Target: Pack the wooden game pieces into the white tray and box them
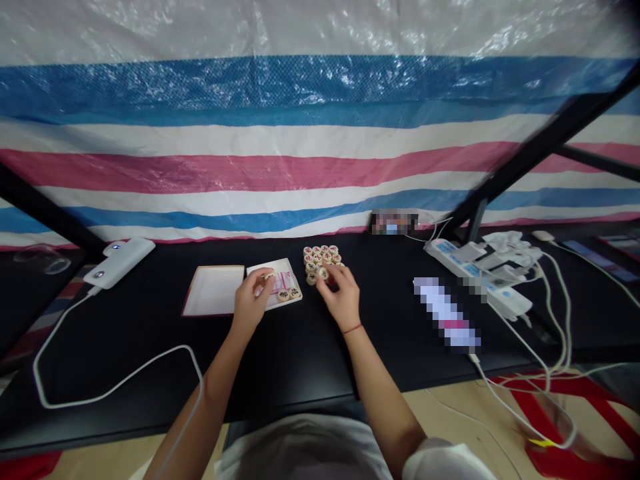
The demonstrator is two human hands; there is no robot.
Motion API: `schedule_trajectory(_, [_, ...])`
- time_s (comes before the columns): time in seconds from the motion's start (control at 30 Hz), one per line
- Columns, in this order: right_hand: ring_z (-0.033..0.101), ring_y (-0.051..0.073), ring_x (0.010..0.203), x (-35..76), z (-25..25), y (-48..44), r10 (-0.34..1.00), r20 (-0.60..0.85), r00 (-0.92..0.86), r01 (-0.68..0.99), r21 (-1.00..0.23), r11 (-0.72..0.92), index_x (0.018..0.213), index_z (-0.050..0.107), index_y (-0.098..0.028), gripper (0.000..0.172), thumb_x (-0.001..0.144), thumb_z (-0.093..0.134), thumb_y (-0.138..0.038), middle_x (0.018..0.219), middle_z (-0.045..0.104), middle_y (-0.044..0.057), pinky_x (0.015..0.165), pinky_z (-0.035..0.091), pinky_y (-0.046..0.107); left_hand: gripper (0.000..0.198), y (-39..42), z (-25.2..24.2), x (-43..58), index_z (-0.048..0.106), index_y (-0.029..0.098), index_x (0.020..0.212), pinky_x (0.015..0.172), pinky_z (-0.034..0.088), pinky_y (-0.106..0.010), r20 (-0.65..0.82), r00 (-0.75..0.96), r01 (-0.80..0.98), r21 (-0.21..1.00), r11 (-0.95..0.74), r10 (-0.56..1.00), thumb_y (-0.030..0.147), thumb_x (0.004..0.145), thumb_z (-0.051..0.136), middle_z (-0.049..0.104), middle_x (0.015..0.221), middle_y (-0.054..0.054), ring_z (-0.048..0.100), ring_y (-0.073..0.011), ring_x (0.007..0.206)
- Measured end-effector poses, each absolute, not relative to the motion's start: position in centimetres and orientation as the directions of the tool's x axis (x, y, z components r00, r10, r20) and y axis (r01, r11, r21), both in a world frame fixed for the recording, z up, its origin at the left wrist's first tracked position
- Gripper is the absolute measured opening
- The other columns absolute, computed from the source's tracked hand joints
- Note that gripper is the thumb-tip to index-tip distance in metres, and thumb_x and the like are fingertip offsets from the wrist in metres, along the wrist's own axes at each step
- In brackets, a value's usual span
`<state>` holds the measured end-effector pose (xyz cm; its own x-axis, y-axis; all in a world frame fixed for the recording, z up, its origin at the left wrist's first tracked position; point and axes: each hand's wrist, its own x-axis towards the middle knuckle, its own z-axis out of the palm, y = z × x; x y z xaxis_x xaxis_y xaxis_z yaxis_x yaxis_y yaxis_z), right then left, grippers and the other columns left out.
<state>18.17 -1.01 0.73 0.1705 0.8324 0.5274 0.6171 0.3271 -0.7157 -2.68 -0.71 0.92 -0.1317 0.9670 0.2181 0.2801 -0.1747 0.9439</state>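
Note:
My left hand [251, 301] is closed in a pinch on a round wooden chess piece [269, 275] over a shallow white box [286, 272] that holds a few such pieces. My right hand [340, 293] pinches another piece [323, 273] at the near edge of a cluster of several round pieces [320, 257] lying on the black table [280, 360]. A red string circles my right wrist. The box's empty lid [213, 291] lies just left of the box.
A white power bank [120, 261] with a long white cable [100, 393] lies at the left. A white power strip [480, 277] with plugs and cables sits at the right. A striped tarp [300, 147] hangs behind the table. Red stools stand on the floor at the lower right.

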Motion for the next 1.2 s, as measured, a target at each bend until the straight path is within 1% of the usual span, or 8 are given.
schedule_trajectory(0.1, [0.054,0.013,0.059,19.8,-0.1,-0.7,0.865,0.442,0.238,0.655,-0.730,0.193,0.109,0.062,-0.017,0.033,0.083,0.057,-0.036,0.087,0.062,0.004,0.065,0.050,0.029,0.038,-0.3,0.8,-3.0,0.062,0.019,0.110,0.086,0.054,-0.032,0.169,-0.193,0.177,0.975,-0.135,0.966,0.040,0.079,0.064,0.068,0.109,-0.009,0.066,-0.0196,0.099])
schedule_trajectory(0.27, [0.052,0.013,0.058,20.7,-1.3,-0.6,0.934,0.330,0.135,0.760,-0.639,0.116,0.081,0.060,-0.020,0.014,0.079,0.056,-0.033,0.082,0.063,0.003,0.060,0.044,0.027,0.044,-0.3,1.1,-3.0,0.060,0.018,0.115,0.081,0.056,-0.031,0.134,-0.185,0.168,0.980,-0.103,0.974,0.039,0.077,0.065,0.069,0.100,-0.007,0.067,-0.0174,0.088])
schedule_trajectory(0.5, [0.053,0.014,0.062,18.9,0.5,-1.5,0.904,0.415,0.097,0.668,-0.701,0.250,0.094,0.062,-0.019,0.023,0.084,0.056,-0.039,0.087,0.064,0.005,0.064,0.046,0.028,0.024,-1.3,1.2,-2.1,0.062,0.023,0.104,0.081,0.052,-0.030,0.409,0.083,0.586,0.718,-0.377,0.909,0.032,0.082,0.063,0.065,0.089,-0.002,0.063,-0.0151,0.080])
schedule_trajectory(0.67, [0.054,0.013,0.062,16.4,1.3,-2.4,0.891,0.431,-0.142,0.486,-0.754,0.442,0.100,0.063,-0.021,0.026,0.081,0.064,-0.039,0.085,0.066,0.002,0.067,0.049,0.027,0.017,-1.8,0.7,-0.8,0.060,0.023,0.100,0.083,0.050,-0.031,0.436,0.254,0.617,0.614,-0.492,0.863,0.020,0.084,0.059,0.066,0.092,-0.003,0.063,-0.0172,0.087])
schedule_trajectory(0.8, [0.057,0.013,0.063,15.5,1.3,-2.6,0.886,0.434,-0.164,0.475,-0.752,0.457,0.099,0.066,-0.021,0.022,0.084,0.060,-0.035,0.074,0.063,0.000,0.065,0.049,0.026,0.015,-1.9,0.3,-0.4,0.059,0.022,0.100,0.082,0.050,-0.032,0.449,0.283,0.619,0.590,-0.519,0.848,0.019,0.086,0.056,0.067,0.091,-0.003,0.062,-0.0175,0.086])
schedule_trajectory(0.9, [0.060,0.014,0.065,16.4,1.2,-2.3,0.890,0.450,-0.078,0.503,-0.752,0.425,0.102,0.066,-0.021,0.024,0.084,0.057,-0.035,0.080,0.067,0.002,0.066,0.051,0.027,0.019,-1.9,0.2,-0.5,0.059,0.021,0.106,0.089,0.048,-0.036,0.467,0.286,0.660,0.537,-0.526,0.837,0.025,0.087,0.058,0.067,0.099,-0.006,0.062,-0.0206,0.095])
schedule_trajectory(1.07, [0.061,0.014,0.061,19.9,0.5,-1.4,0.852,0.396,0.343,0.601,-0.790,0.125,0.106,0.061,-0.018,0.034,0.080,0.057,-0.039,0.095,0.070,0.007,0.062,0.050,0.027,0.047,-1.7,-0.1,-1.0,0.052,0.021,0.126,0.099,0.043,-0.043,0.404,0.303,0.765,0.436,-0.473,0.863,0.035,0.083,0.065,0.062,0.121,-0.011,0.056,-0.0281,0.114])
schedule_trajectory(1.2, [0.059,0.015,0.059,21.4,-0.2,-1.2,0.892,0.351,0.284,0.688,-0.723,0.065,0.095,0.065,-0.019,0.028,0.079,0.058,-0.040,0.077,0.068,0.003,0.063,0.047,0.027,0.045,-1.5,-0.2,-1.2,0.053,0.021,0.126,0.097,0.044,-0.043,0.323,0.334,0.790,0.417,-0.450,0.886,0.035,0.085,0.064,0.063,0.119,-0.010,0.058,-0.0276,0.112])
